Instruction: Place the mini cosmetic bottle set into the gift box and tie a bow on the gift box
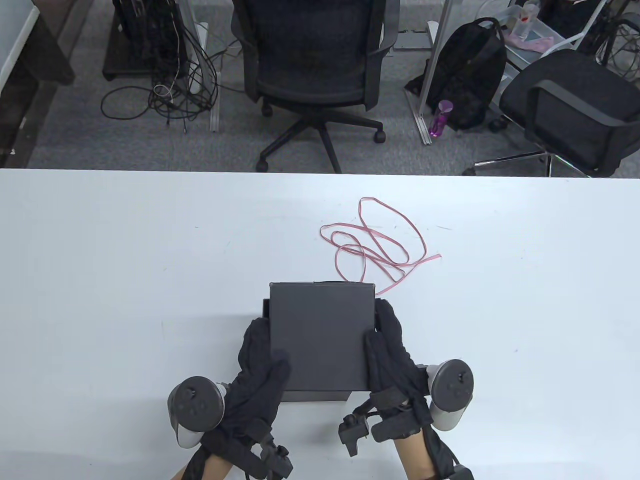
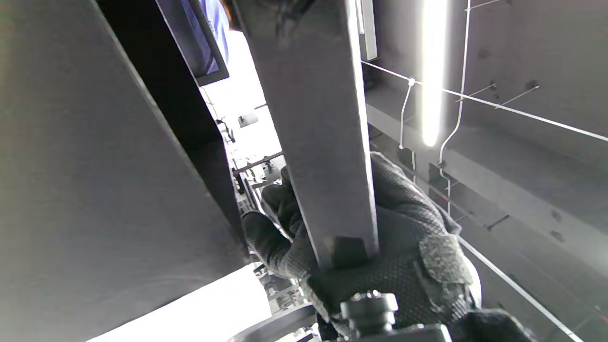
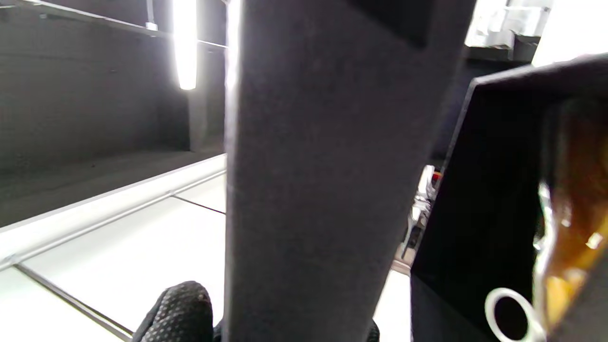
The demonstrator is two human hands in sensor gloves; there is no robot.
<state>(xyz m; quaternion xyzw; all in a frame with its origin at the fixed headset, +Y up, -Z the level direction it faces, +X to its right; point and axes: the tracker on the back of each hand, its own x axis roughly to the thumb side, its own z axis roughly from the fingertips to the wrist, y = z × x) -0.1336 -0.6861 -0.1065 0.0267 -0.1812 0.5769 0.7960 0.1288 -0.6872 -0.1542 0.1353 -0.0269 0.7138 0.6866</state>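
Here, table view: the left hand and the right hand hold one dark grey lid by its two sides, fingers curled over the edges, thumbs on top. The lid hangs over the box base, which shows only as a thin dark edge at the left and a front wall below.
Ribbon: one pink ribbon lies loose in coils on the white table, just behind the box, apart from both hands.
Left wrist view: the lid's side wall crosses the picture, and gloved fingers are clamped on it. A gap is open between the lid and the darker box wall.
Right wrist view: the lid wall fills the middle, with one gloved fingertip below it. At the right, inside the black box, there is something amber and glassy, I think one bottle of the set; it is blurred and I cannot count more.
Step, as I judge: closing the box. Keep the lid level, bring all four corners above the base, lower it straight, then press evenly.
Count: two hands, one lid, one base, one ribbon.
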